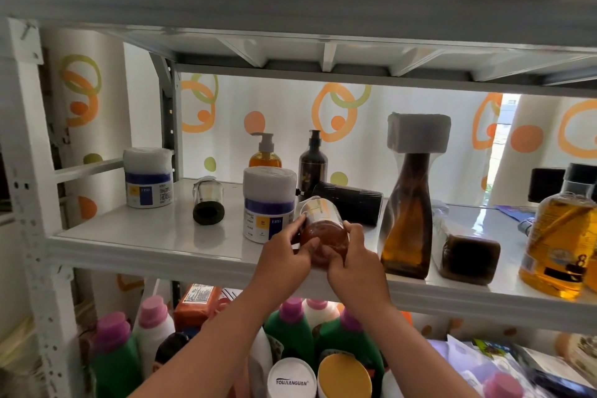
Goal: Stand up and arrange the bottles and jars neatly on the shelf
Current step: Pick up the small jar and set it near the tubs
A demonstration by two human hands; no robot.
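An amber jar [324,229] is gripped between both hands at the front edge of the white shelf [155,239].

The jar is held tilted, base toward the camera, with the left hand [287,255] closed on its left side and the right hand [353,260] closed on its right. Just behind it a white tub [268,204] is stood upright; a clear jar [208,200] and a black bottle [350,202] are seen lying on their sides further back.
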